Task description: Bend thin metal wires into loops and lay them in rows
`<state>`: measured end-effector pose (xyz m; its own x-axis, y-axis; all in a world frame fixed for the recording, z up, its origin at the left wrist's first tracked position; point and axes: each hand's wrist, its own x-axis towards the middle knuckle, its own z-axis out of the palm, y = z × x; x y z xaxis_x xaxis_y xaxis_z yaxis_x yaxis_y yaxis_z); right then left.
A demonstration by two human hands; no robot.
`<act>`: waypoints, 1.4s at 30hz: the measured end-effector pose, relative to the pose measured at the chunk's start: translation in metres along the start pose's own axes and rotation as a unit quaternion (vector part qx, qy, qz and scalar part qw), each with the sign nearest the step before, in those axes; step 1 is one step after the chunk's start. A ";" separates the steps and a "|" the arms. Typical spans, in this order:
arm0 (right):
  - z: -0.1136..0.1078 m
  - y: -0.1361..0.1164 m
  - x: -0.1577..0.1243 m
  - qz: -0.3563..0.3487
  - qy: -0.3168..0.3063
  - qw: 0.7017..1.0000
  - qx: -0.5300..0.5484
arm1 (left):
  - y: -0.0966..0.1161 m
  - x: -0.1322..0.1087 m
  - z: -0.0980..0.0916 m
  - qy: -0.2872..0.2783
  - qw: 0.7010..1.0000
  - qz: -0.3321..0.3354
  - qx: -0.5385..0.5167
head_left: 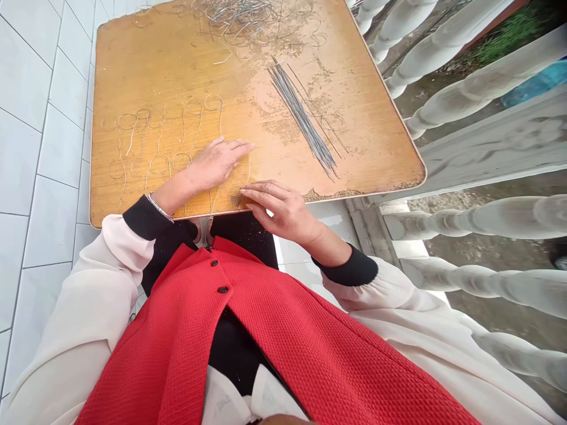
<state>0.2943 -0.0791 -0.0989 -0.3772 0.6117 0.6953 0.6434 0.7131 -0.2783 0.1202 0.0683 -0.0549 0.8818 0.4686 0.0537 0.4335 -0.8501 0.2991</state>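
Observation:
My left hand (217, 162) lies flat on the worn wooden table (146, 59), fingers stretched out, pressing down a thin wire piece near the front edge. My right hand (279, 206) rests at the table's front edge with fingers together, its fingertips touching the lower end of a bent wire (248, 171). Rows of wire pieces with looped tops (159, 118) lie to the left of my left hand. A bundle of straight wires (303, 118) lies diagonally to the right of both hands.
A tangled heap of wire (248, 18) sits at the table's far edge. A white balustrade (465, 88) runs along the right side. White floor tiles (35, 147) lie to the left. The table's front right edge is chipped (336, 193).

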 end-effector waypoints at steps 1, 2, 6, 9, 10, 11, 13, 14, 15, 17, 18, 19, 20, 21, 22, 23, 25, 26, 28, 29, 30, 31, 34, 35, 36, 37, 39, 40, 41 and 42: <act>-0.001 -0.001 0.000 0.004 0.000 1.000 0.007 | 0.001 -0.001 -0.002 0.002 1.000 -0.002 -0.006; -0.002 -0.003 0.001 0.007 -0.003 1.000 0.014 | 0.001 -0.001 -0.005 0.009 1.000 -0.003 -0.016; -0.008 -0.007 0.001 0.022 -0.026 0.999 0.032 | -0.009 -0.001 -0.016 0.065 0.996 -0.008 -0.060; -0.013 -0.009 -0.001 0.038 -0.057 0.997 0.040 | -0.021 -0.001 -0.021 0.107 0.993 -0.011 -0.057; -0.015 -0.008 -0.001 0.045 -0.063 0.996 0.040 | -0.024 -0.002 -0.022 0.112 0.992 -0.008 -0.055; -0.017 -0.008 -0.002 0.055 -0.063 0.996 0.037 | -0.027 -0.003 -0.023 0.114 0.992 -0.007 -0.054; -0.020 -0.006 -0.002 0.081 -0.051 0.995 0.022 | -0.029 -0.005 -0.022 0.107 0.993 -0.008 -0.054; -0.021 -0.004 -0.001 0.096 -0.044 0.994 0.010 | -0.029 -0.006 -0.022 0.103 0.993 -0.011 -0.053; -0.021 -0.003 0.000 0.111 -0.038 0.993 -0.003 | -0.029 -0.008 -0.021 0.100 0.994 -0.014 -0.051; -0.019 0.001 0.003 0.129 -0.033 0.991 -0.030 | -0.029 -0.011 -0.018 0.100 0.994 -0.022 -0.048; -0.017 0.004 0.005 0.130 -0.034 0.990 -0.043 | -0.028 -0.012 -0.017 0.101 0.993 -0.025 -0.047; -0.014 0.007 0.007 0.128 -0.036 0.990 -0.053 | -0.028 -0.014 -0.016 0.102 0.993 -0.028 -0.045; -0.011 0.011 0.009 0.128 -0.036 0.989 -0.062 | -0.027 -0.014 -0.015 0.100 0.994 -0.030 -0.042; -0.009 0.016 0.011 0.133 -0.033 0.988 -0.070 | -0.025 -0.015 -0.014 0.096 0.994 -0.031 -0.037; -0.007 0.021 0.013 0.144 -0.027 0.986 -0.078 | -0.024 -0.014 -0.013 0.089 0.995 -0.032 -0.030; -0.005 0.027 0.016 0.159 -0.019 0.983 -0.087 | -0.021 -0.012 -0.012 0.082 0.996 -0.033 -0.020; -0.003 0.039 0.023 0.189 -0.006 0.977 -0.098 | -0.015 -0.007 -0.010 0.071 0.997 -0.034 0.004; -0.003 0.046 0.027 0.200 -0.004 0.975 -0.098 | -0.011 -0.004 -0.008 0.070 0.997 -0.035 0.016; -0.001 0.058 0.035 0.222 -0.012 0.971 -0.088 | -0.001 0.004 -0.003 0.077 0.996 -0.035 0.038; -0.001 0.062 0.038 0.236 -0.019 0.968 -0.083 | 0.003 0.007 0.000 0.082 0.995 -0.037 0.047; 0.000 0.066 0.041 0.250 -0.027 0.965 -0.079 | 0.008 0.011 0.003 0.086 0.994 -0.041 0.053; 0.001 0.069 0.043 0.263 -0.032 0.961 -0.076 | 0.012 0.013 0.006 0.087 0.993 -0.046 0.058; 0.003 0.070 0.046 0.281 -0.026 0.957 -0.068 | 0.021 0.018 0.010 0.082 0.992 -0.067 0.066; 0.003 0.069 0.047 0.290 -0.018 0.955 -0.059 | 0.023 0.018 0.010 0.082 0.992 -0.070 0.068; 0.002 0.068 0.048 0.307 -0.009 0.951 -0.043 | 0.024 0.017 0.010 0.084 0.991 -0.072 0.069; 0.001 0.066 0.051 0.335 -0.002 0.942 -0.019 | 0.024 0.017 0.009 0.088 0.991 -0.072 0.070; -0.002 0.063 0.058 0.410 0.002 0.910 0.063 | 0.025 0.014 0.006 0.100 0.990 -0.072 0.070; -0.003 0.061 0.062 0.447 0.003 0.887 0.112 | 0.025 0.013 0.005 0.108 0.989 -0.070 0.071; -0.004 0.060 0.066 0.477 0.005 0.865 0.158 | 0.025 0.012 0.004 0.115 0.989 -0.066 0.072; -0.005 0.059 0.070 0.497 0.011 0.845 0.198 | 0.025 0.011 0.003 0.121 0.988 -0.060 0.072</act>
<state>0.3092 0.0039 -0.0631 0.2340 0.9722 -0.0012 0.3607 -0.0879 -0.9285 0.1410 0.0515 -0.0501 0.7602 0.5964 0.2577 0.5690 -0.8026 0.1790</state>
